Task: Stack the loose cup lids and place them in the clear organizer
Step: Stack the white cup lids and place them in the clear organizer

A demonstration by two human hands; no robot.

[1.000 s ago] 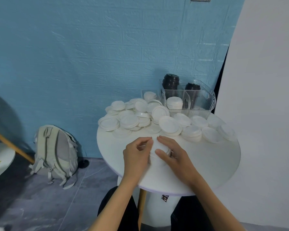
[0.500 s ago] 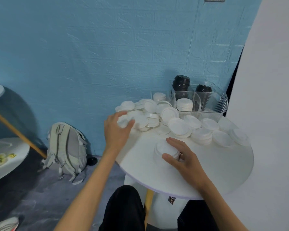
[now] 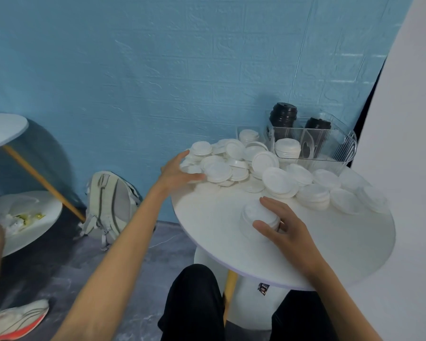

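Lids [image 3: 263,168], white and loose, lie heaped across the far half of the round white table [image 3: 342,244], from about ten o'clock round to two o'clock. A short stack of lids [image 3: 255,217] stands near the table's middle, and the right hand [image 3: 284,228] cups it from four o'clock, thumb and fingers curled against its side and top. The left hand [image 3: 176,172] reaches to the heap's ten o'clock edge with fingers spread and flat, touching the outermost lids; whether it grips one I cannot tell. At one o'clock, behind the heap, sits the clear organizer [image 3: 340,146], holding a white stack [image 3: 287,148] in its near compartment and two black stacks [image 3: 282,118] behind. Beyond the table, at nine o'clock on the floor, a grey backpack [image 3: 108,205] leans against the blue wall [image 3: 158,70].
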